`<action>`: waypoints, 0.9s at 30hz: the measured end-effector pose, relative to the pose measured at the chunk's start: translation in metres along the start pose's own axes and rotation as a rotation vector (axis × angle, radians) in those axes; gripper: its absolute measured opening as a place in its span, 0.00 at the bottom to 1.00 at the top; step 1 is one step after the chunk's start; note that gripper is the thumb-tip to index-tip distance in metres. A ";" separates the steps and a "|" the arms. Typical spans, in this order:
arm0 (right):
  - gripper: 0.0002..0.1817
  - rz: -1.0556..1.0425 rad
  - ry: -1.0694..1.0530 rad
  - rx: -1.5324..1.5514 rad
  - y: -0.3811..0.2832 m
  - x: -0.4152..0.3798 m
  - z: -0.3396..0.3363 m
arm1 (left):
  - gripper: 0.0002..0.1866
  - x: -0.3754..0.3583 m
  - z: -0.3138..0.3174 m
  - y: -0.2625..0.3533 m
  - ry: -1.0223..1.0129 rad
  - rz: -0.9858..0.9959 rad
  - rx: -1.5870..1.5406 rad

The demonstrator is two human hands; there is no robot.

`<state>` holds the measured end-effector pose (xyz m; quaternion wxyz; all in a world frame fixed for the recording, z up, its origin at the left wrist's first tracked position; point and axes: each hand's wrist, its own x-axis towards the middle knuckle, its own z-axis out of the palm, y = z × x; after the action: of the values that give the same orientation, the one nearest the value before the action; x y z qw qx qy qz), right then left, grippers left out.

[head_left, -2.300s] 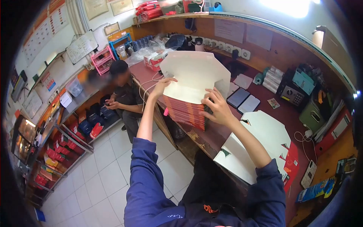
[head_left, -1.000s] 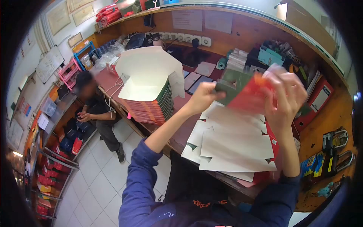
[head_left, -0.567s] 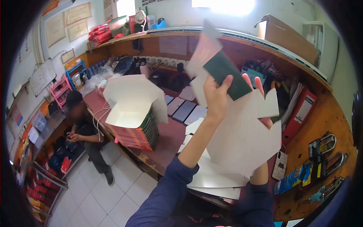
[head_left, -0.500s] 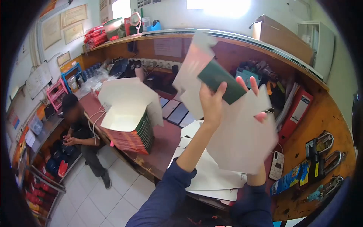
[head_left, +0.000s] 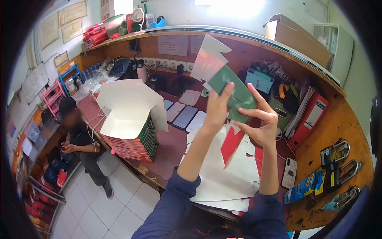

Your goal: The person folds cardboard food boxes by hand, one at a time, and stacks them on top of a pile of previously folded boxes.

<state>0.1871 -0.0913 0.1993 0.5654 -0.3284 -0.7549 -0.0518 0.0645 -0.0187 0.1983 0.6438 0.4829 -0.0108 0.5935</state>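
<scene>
Raised above the table is a printed cardboard box blank (head_left: 224,79), partly folded, with a green panel, red parts and pale flaps. My left hand (head_left: 218,109) grips its near edge, thumb lying on the green face. On the other side my right hand (head_left: 260,121) pinches the lower end of the green panel between thumb and fingers. Below both hands lies a pile of flat white box blanks (head_left: 223,181). To the left stands a tall stack of nested cardboard boxes (head_left: 137,137), white inside with red and green outsides, the top one open with its flaps spread.
Several phones (head_left: 185,117) lie in a row behind the blanks. At right are a patterned phone (head_left: 289,173), padlocks (head_left: 350,171) and a red binder (head_left: 310,119). A shelf (head_left: 175,31) runs above the table. A seated person (head_left: 77,135) is at left.
The blank has turned and folded, its broad pale panel no longer facing me. My right hand has come from behind it to the front, now pinching the green panel.
</scene>
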 end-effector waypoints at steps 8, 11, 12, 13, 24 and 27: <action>0.34 0.205 0.279 -0.087 -0.002 0.003 0.003 | 0.16 -0.003 0.002 -0.001 -0.286 -0.053 0.184; 0.36 0.174 0.266 -0.362 0.006 0.003 -0.001 | 0.26 -0.001 -0.030 -0.007 -0.416 0.005 -0.052; 0.36 0.045 0.272 -0.592 0.009 0.003 0.000 | 0.28 -0.001 -0.034 0.006 -0.437 -0.049 -0.210; 0.36 -0.086 0.272 -0.821 0.011 0.001 0.001 | 0.29 -0.002 -0.037 0.019 -0.455 -0.103 -0.369; 0.34 -0.068 0.289 -0.629 -0.007 0.000 0.015 | 0.34 -0.005 -0.012 -0.003 -0.105 0.407 0.205; 0.36 0.040 0.404 -0.527 -0.002 -0.004 0.032 | 0.40 -0.005 0.002 -0.017 -0.063 0.177 -0.036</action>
<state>0.1600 -0.0806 0.1850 0.6003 -0.4610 -0.5815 -0.2982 0.0774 -0.0211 0.1855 0.5967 0.4870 -0.0843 0.6322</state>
